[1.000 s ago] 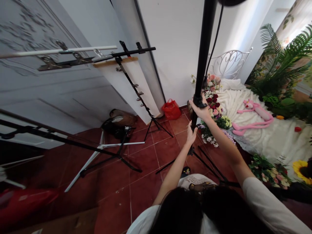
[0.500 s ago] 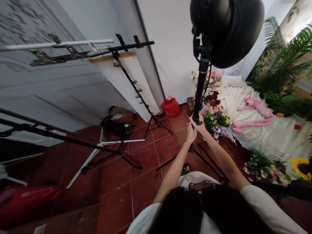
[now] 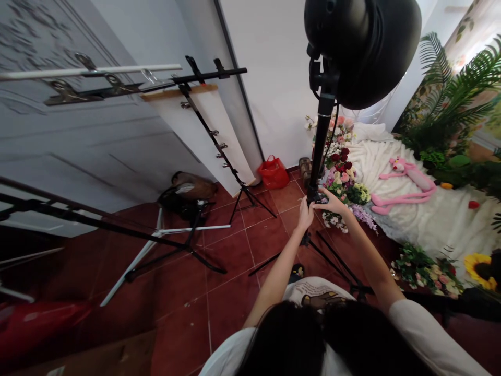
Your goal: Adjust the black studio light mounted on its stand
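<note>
A black light stand (image 3: 321,130) rises in front of me, with a large black lamp head (image 3: 362,49) on its top. My left hand (image 3: 306,213) is wrapped round the pole just below a joint. On the right side of that joint, my right hand (image 3: 329,202) has its thumb and fingers at a small black knob (image 3: 321,199), closed round it. A thin black cable hangs beside the pole. The stand's legs (image 3: 332,256) spread on the red tiled floor below my forearms.
Bunches of flowers (image 3: 344,172) and a white blanket (image 3: 422,222) with a pink plush toy (image 3: 418,180) lie to the right. Left are a clamp-hung white backdrop (image 3: 230,141), a black tripod (image 3: 246,193), white stand legs (image 3: 156,235) and a red bag (image 3: 274,172).
My right hand has shifted from around the pole to the knob at its right side, its fingers spread more. The view has moved slightly.
</note>
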The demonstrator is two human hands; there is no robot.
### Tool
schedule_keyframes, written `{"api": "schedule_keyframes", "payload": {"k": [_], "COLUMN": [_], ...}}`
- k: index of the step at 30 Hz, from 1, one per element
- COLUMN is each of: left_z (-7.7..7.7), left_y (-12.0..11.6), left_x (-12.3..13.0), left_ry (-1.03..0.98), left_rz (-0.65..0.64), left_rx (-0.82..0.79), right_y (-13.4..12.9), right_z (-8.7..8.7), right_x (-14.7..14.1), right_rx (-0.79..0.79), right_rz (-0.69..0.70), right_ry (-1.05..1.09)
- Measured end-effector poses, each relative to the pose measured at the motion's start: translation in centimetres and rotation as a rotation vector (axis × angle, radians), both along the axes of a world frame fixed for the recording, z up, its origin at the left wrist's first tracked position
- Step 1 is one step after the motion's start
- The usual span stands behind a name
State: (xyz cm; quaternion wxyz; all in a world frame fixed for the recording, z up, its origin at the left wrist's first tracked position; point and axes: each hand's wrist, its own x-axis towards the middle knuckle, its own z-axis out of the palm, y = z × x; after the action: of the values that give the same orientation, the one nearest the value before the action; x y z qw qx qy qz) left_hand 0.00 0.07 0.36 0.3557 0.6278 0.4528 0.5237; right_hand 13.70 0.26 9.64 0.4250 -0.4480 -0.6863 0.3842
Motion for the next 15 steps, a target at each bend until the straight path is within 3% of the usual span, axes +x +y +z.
{"api": "schedule_keyframes", "payload": {"k": [5,10,15], "left_z": [0.4,0.5,0.4], "left_y": [-0.1,-0.2,-0.2], "left_x": [0.0,0.0,0.0], "left_ry": [0.009,0.010,-0.009], "left_rz": [0.023,0.022,0.024], "left_rx": [-0.034,-0.044,-0.041], "right_y": [0.4,1.3,1.7], "right_z": [-2.7,-5.5,-6.9], "right_x": [2.6,2.7,2.1], "right_rx": [-0.075,-0.150,-0.231], "right_rz": [-0.122,-0.107,-0.130], "right_ry": [0.029,0.005,0.068]}}
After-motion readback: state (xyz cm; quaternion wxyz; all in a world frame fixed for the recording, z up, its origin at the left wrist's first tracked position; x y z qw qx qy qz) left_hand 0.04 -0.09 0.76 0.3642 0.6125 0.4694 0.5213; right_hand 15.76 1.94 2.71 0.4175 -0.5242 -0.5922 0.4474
